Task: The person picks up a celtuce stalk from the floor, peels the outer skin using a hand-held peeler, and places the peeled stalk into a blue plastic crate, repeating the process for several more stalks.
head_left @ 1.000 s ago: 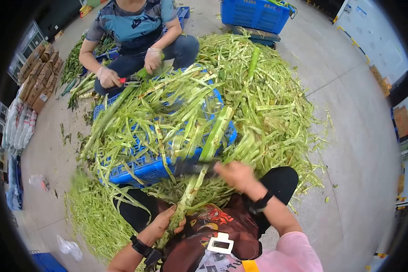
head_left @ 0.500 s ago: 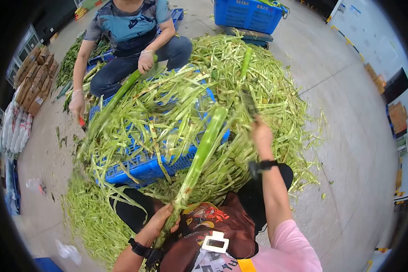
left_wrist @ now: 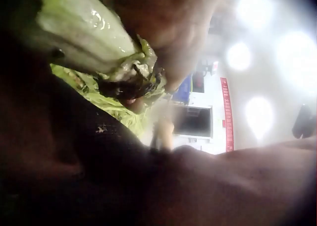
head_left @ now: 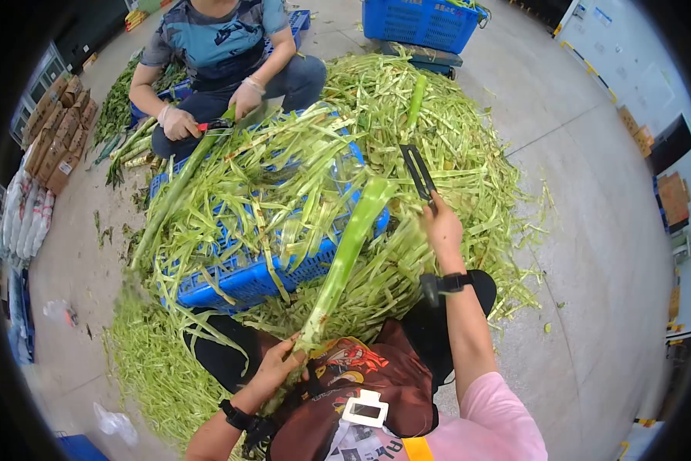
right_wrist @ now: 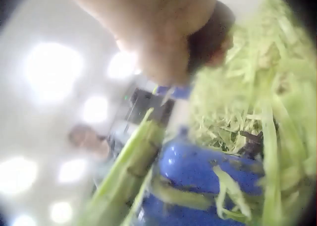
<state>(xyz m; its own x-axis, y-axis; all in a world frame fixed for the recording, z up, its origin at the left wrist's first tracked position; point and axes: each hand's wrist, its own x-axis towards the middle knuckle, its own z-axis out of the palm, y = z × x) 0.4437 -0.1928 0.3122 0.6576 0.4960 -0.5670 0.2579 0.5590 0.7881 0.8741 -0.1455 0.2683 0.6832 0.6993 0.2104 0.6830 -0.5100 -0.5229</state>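
My left hand point(head_left: 278, 370) grips the lower end of a celtuce stalk point(head_left: 344, 265), which slants up and away over the near edge of a blue crate point(head_left: 257, 284). The stalk's upper part is smooth pale green; ragged leaf scraps cling near my fingers, as the left wrist view shows. Off to the right, my right hand point(head_left: 444, 234) holds a black slotted peeler point(head_left: 417, 170) by its handle, its blade apart from the stalk and over the heap of peelings. In the right wrist view the stalk point(right_wrist: 124, 181) stands close by, while the peeler is mostly hidden.
Peelings point(head_left: 453, 161) lie heaped right of the crate, on it and at lower left. Opposite sits a person point(head_left: 219, 46) with gloved hands, working a red-handled tool on another stalk point(head_left: 172, 200). A second blue crate point(head_left: 422, 23) stands behind; stacked cartons point(head_left: 61, 138) are at left.
My right hand swung the peeler from across the stalk out to the upper right, off it. The left hand kept its grip. Opposite, the person's tool swung down, then back up to their stalk.
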